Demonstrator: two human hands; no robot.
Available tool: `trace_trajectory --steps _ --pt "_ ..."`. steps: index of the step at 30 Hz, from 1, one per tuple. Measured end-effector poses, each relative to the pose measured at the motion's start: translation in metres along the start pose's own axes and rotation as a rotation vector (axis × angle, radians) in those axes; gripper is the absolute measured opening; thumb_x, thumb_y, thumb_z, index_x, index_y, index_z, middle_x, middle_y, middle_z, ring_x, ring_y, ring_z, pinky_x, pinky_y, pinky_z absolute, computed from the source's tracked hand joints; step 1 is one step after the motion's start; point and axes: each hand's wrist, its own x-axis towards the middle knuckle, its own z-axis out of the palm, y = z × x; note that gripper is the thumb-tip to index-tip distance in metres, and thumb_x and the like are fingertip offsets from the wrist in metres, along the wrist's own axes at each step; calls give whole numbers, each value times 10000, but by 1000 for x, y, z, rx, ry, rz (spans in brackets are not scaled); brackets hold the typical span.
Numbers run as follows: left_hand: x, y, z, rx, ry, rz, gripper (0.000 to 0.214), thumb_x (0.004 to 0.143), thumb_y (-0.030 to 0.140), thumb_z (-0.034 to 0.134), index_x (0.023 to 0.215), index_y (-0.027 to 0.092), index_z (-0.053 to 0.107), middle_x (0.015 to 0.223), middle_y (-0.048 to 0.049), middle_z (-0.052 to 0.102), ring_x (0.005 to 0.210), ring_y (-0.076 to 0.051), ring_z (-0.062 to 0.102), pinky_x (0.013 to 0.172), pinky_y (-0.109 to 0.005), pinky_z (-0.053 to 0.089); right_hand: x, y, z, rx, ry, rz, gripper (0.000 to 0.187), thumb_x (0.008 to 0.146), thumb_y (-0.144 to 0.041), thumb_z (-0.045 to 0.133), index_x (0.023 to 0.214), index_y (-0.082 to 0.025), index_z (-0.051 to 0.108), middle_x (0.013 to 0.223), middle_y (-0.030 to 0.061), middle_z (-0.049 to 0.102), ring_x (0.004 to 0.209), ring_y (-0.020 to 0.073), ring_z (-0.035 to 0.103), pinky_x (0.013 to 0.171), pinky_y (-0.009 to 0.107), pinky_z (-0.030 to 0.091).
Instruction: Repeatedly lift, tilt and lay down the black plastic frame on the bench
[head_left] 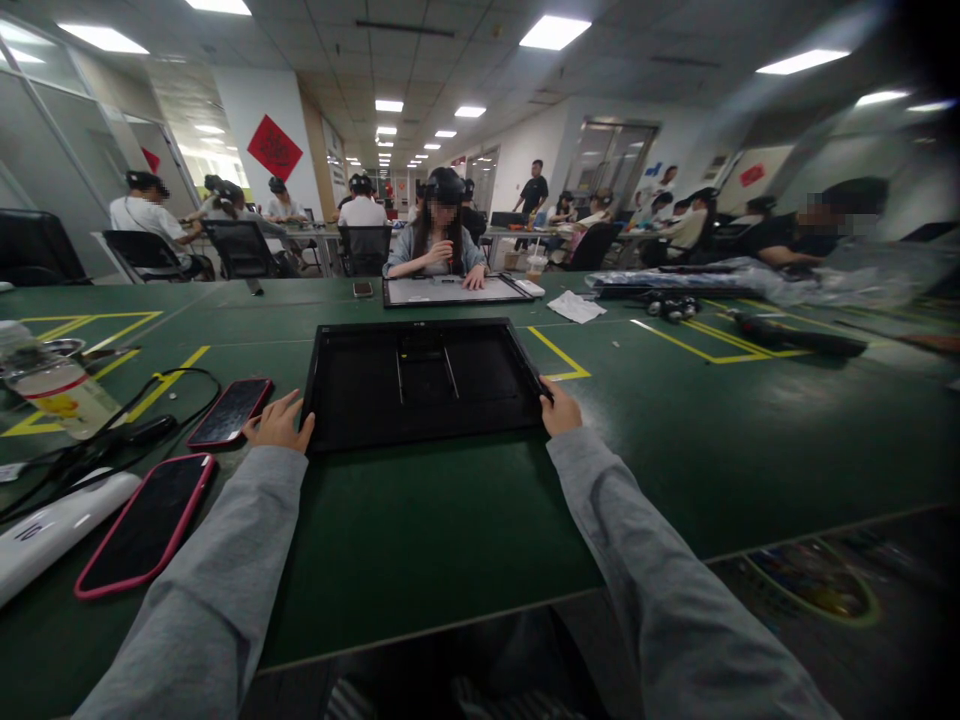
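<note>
A shallow black rectangular tray (424, 385) lies flat, face up, on green table.

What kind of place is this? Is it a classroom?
It looks more like a big shared workroom or office. Long green tables with yellow tape marks, many people seated in office chairs, and rows of ceiling light panels point that way. The left hand and right hand touch a black frame.

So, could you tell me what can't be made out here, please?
All in the head view:
left hand and right hand: grip unclear, fingertips hidden at the rim of the black frame.
white device: cut off by the left edge.
clear container: label blurred.
grey panel opposite: details too small.
</note>
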Motion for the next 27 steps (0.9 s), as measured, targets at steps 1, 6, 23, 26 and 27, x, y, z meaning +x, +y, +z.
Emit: trace_trajectory --steps 1,6,23,26,27 --pt "0 1 -1 0 -10 -6 382 878 419 449 1196 293 619 1424 -50 497 1243 -253 451 1015 -501 203 0 0 0 4 -4 -1 526 844 -174 465 1368 -179 525 1239 95 651 1143 281 601 1031 470 450" --pt "0 2 0 3 -42 -36 384 875 422 454 1201 301 617 1433 -46 487 1247 -258 439 1012 -513 207 0 0 0 -3 -20 16 517 848 -173 461 1360 -178 533 1243 96 648 1151 279 597 1037 461 445" --pt "0 -9 11 15 -100 -107 432 857 460 457 1210 251 593 1279 -115 603 1214 -282 483 987 -526 288 2 8 2 -36 -61 9 520 857 -174 471 1375 -186 520 1230 103 654 1132 286 610 1017 471 458" --pt "-2 -6 10 -30 -127 -160 450 858 468 448 1235 253 564 1237 -123 625 1199 -297 498 974 -531 325 2 9 2 -39 -49 -16 522 848 -176 485 1367 -204 527 1193 88 676 1097 277 629 1005 469 471" --pt "-3 -5 9 -50 -133 -165 450 858 465 449 1244 257 553 1228 -116 632 1195 -298 502 975 -532 330 2 10 2 -41 -42 -21 521 845 -176 489 1364 -209 530 1183 84 681 1087 274 634 1001 466 475"
